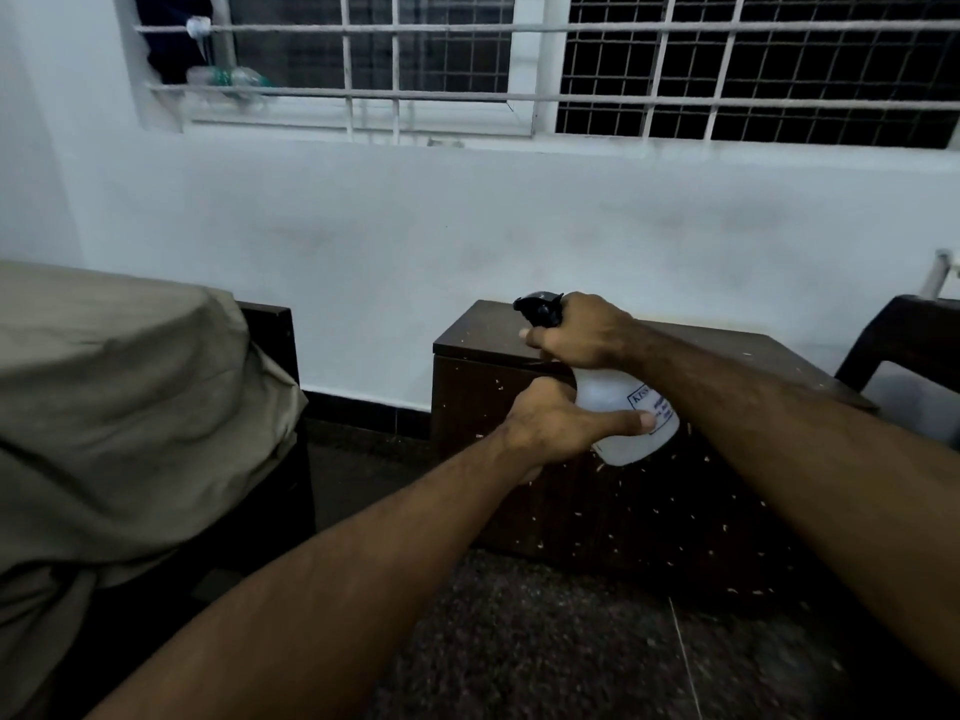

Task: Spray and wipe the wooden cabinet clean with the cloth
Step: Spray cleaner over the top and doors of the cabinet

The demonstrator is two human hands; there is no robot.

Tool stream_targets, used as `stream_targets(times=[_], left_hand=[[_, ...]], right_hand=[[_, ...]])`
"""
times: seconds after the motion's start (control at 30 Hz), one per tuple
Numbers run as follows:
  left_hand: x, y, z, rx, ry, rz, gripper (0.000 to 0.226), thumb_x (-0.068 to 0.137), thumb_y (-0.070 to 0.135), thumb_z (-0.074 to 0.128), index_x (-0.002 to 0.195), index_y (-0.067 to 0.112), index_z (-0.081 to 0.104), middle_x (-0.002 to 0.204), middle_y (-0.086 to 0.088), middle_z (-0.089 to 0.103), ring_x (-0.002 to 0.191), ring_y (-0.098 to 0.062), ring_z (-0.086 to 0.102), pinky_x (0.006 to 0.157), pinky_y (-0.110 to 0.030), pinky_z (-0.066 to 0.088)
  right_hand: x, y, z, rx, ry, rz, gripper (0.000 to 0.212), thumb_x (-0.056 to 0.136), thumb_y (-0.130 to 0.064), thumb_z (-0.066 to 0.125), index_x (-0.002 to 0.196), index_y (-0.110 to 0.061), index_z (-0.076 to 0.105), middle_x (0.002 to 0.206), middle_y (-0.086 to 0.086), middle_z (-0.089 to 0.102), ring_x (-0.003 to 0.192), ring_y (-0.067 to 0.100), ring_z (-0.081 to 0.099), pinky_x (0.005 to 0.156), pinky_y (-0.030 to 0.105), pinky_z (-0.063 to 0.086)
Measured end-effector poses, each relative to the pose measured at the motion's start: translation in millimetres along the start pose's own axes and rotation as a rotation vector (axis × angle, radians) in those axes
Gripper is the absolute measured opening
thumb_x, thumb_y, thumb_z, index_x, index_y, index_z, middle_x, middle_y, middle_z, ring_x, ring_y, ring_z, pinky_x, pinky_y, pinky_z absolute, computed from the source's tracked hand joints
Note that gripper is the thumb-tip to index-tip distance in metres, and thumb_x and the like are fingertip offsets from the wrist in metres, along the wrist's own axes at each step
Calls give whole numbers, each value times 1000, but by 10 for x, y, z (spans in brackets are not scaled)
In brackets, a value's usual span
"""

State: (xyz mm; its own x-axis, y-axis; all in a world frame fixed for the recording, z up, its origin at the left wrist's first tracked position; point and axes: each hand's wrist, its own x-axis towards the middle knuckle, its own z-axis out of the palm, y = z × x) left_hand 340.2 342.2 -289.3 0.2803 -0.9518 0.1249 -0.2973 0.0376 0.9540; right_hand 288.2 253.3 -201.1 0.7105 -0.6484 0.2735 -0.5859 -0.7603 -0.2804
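A low dark wooden cabinet (613, 517) stands against the white wall, its front and top dotted with pale specks. In front of its upper left corner I hold a translucent white spray bottle (623, 407) with a black trigger head (540, 306) that points left. My right hand (582, 332) is closed around the bottle's neck at the trigger. My left hand (556, 423) grips the bottle's body from the left, thumb across its front. No cloth is in view.
A bed with an olive-brown sheet (119, 407) and a dark frame fills the left. A dark chair (904, 340) stands at the right edge. Speckled stone floor (545, 646) lies before the cabinet. A barred window (519, 65) runs above.
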Motion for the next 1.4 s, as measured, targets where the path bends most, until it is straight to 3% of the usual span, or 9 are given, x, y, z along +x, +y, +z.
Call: stream_targets(times=[0.17, 0.37, 0.53, 0.63, 0.77, 0.93, 1.1, 1.27, 1.4], left_hand=[[86, 138, 355, 39, -58, 55, 74, 43, 63, 91, 105, 26, 78, 100, 10, 78, 95, -10, 74, 82, -38, 64], [53, 231, 650, -28, -172, 76, 51, 67, 42, 93, 110, 21, 78, 104, 10, 79, 97, -6, 74, 83, -25, 61], [202, 125, 845, 0, -186, 74, 62, 53, 60, 93, 103, 25, 81, 102, 11, 80, 98, -7, 75, 92, -39, 61], [261, 24, 902, -24, -153, 71, 60, 56, 57, 93, 104, 23, 80, 101, 10, 80, 96, -7, 75, 90, -40, 62], [359, -94, 874, -103, -122, 95, 49, 69, 36, 94, 113, 21, 78, 105, 8, 80, 95, -5, 76, 85, -28, 63], [520, -184, 901, -136, -117, 65, 67, 61, 45, 96, 120, 25, 71, 110, 8, 78, 99, -8, 75, 91, -37, 62], [627, -144, 991, -72, -240, 8, 47, 63, 44, 95, 104, 26, 78, 106, 5, 80, 98, -12, 76, 92, -41, 62], [745, -218, 1112, -44, -307, -20, 65, 55, 51, 96, 110, 21, 77, 108, 5, 79, 100, -12, 76, 93, -42, 61], [747, -196, 1308, -21, -406, -29, 52, 61, 47, 95, 104, 23, 77, 108, 5, 79, 99, -10, 76, 92, -37, 61]], right_hand=[[-268, 161, -137, -308, 120, 19, 41, 92, -56, 52, 99, -17, 61, 87, 1, 63, 82, 23, 60, 70, 32, 45], [-477, 490, -338, -254, 64, 107, 49, 93, -62, 49, 102, -16, 61, 90, 4, 64, 85, 24, 62, 81, 38, 54], [-507, 765, -353, -265, 110, 143, 42, 95, -57, 49, 89, -17, 59, 73, -1, 58, 67, 14, 56, 60, 29, 43], [-425, 916, -263, -321, 169, 141, 47, 95, -60, 45, 88, -17, 61, 67, -2, 57, 63, 14, 55, 59, 28, 42], [-281, 1111, -222, -108, 203, 189, 54, 91, -67, 46, 77, -18, 62, 64, 1, 61, 62, 17, 60, 57, 29, 42], [-161, 1309, -154, 25, 260, 262, 61, 89, -72, 44, 73, -17, 66, 67, 1, 67, 64, 18, 63, 62, 32, 51], [-188, 1450, -127, -75, 268, 297, 53, 94, -60, 48, 68, -15, 58, 62, 1, 59, 61, 19, 59, 55, 27, 38], [-283, 1746, -91, 70, 250, 381, 65, 86, -74, 40, 78, -17, 70, 75, -2, 73, 70, 16, 67, 70, 32, 54], [-457, 1963, -77, 80, 267, 429, 72, 75, -81, 34, 76, -19, 70, 74, -3, 74, 70, 17, 69, 73, 37, 57]])
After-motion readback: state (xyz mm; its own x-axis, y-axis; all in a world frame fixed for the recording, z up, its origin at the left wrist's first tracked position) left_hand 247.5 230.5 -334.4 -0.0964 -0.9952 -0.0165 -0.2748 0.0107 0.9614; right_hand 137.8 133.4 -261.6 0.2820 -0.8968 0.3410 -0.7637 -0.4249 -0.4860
